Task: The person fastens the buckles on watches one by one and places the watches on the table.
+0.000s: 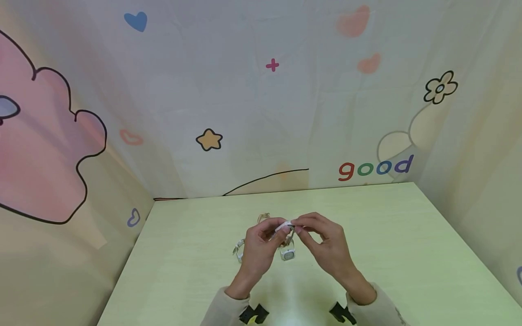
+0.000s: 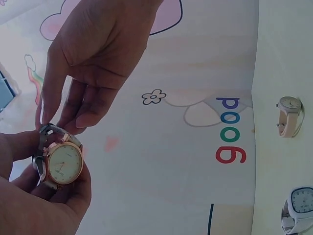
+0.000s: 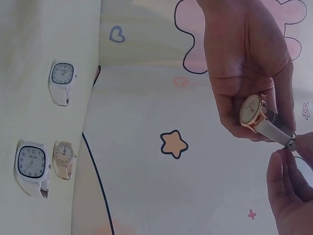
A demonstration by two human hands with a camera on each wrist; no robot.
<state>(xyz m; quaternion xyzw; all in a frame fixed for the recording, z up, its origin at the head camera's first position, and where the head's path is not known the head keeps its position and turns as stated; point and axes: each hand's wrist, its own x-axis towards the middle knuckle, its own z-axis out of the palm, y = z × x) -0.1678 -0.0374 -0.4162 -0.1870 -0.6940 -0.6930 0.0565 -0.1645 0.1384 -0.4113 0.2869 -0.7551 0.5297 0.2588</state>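
Note:
A wristwatch with a rose-gold case, pale round dial and white strap (image 2: pixel 65 164) is held up above the table between both hands. My left hand (image 1: pixel 261 246) grips it around the case, fingers behind and thumb at the near side. At the strap's buckle end, my right hand (image 1: pixel 328 244) pinches with thumb and fingertips, as the right wrist view shows with the strap (image 3: pixel 274 131) stretched between the hands. In the head view the fingers hide most of the watch.
On the pale green table (image 1: pixel 183 280) stand a white square-faced watch (image 1: pixel 287 255), another white watch (image 1: pixel 239 250) partly behind the left hand, and a small watch with a pinkish strap (image 3: pixel 64 154). A printed curtain (image 1: pixel 244 90) hangs behind the table's far edge.

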